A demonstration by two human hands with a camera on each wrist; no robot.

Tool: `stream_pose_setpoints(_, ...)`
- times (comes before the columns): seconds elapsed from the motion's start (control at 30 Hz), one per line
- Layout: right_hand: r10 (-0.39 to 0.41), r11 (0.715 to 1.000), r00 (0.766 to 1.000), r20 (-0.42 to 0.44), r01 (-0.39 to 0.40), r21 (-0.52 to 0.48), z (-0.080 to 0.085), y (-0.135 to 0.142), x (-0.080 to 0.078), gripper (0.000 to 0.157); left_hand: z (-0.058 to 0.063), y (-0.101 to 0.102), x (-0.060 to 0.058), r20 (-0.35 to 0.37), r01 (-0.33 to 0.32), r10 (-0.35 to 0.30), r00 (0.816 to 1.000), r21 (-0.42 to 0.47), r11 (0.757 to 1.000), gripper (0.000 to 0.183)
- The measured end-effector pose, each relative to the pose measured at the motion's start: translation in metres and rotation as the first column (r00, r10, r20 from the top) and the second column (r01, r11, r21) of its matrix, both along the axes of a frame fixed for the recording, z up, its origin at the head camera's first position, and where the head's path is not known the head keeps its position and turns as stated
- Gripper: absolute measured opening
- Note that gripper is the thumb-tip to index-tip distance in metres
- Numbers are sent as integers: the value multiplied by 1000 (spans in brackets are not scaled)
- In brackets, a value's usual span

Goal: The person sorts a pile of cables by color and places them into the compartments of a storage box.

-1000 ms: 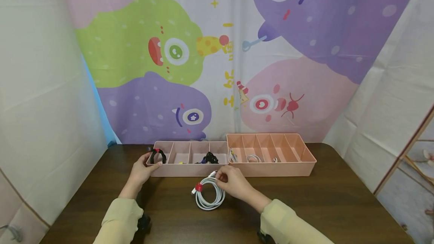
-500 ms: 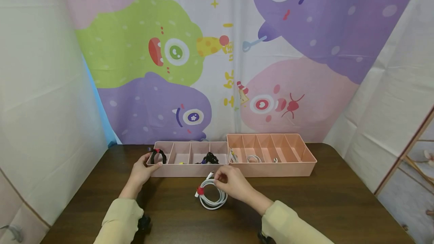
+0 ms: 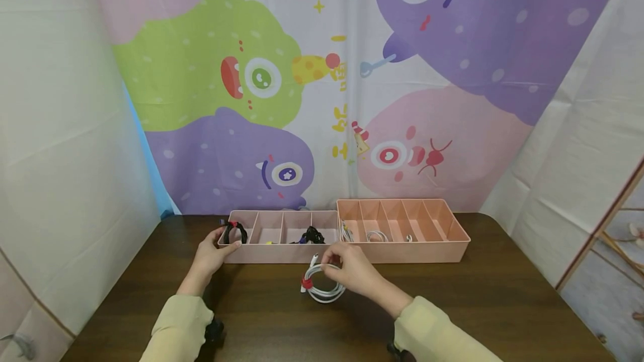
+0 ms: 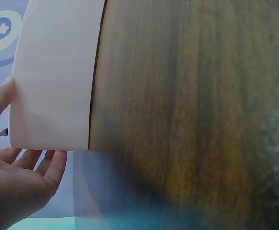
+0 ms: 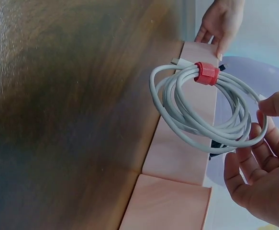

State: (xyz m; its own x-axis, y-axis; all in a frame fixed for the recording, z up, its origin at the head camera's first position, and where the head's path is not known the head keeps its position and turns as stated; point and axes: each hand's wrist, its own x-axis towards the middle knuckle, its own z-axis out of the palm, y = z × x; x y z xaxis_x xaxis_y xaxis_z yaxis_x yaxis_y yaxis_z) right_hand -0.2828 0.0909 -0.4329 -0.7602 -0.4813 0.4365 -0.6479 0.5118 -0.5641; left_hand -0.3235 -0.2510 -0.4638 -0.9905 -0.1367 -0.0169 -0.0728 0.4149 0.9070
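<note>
My right hand (image 3: 354,268) pinches a coiled white charging cable (image 3: 326,298) between thumb and fingers, holding it up over the table in front of the boxes. A red hook-and-loop strap (image 5: 206,74) binds the coil, and a connector (image 5: 175,61) sticks out beside it. At the far left end of the pale pink divided box (image 3: 282,254), my left hand (image 3: 208,255) grips the corner. Its thumb (image 4: 3,98) lies on the front rim and its fingers (image 4: 56,165) are against the end wall. A black coiled cable (image 3: 244,233) with a red tie stands in that end compartment.
A peach divided box (image 3: 412,251) adjoins the pink one on the right, with white cables (image 3: 377,236) in its left compartments. More black cable (image 3: 313,235) lies in the pink box. Behind the dark wooden table (image 3: 271,323) hangs a cartoon-printed curtain (image 3: 251,149).
My right hand has shifted slightly right with the white cable, and the coil has risen and turned a little. My left hand stays at the box corner.
</note>
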Motion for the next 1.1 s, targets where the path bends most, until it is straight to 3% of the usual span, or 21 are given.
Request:
stream_pose_setpoints(0.6,-8,1000,999,-52,9,17,20,15,3,10,0,-1,0,-14,-5,5,1000,-9,1000,69)
stream_pose_setpoints(1.1,-8,998,999,-37,11,66,36,28,10,10,1,0,0,-1,-6,6,1000,-7,1000,69)
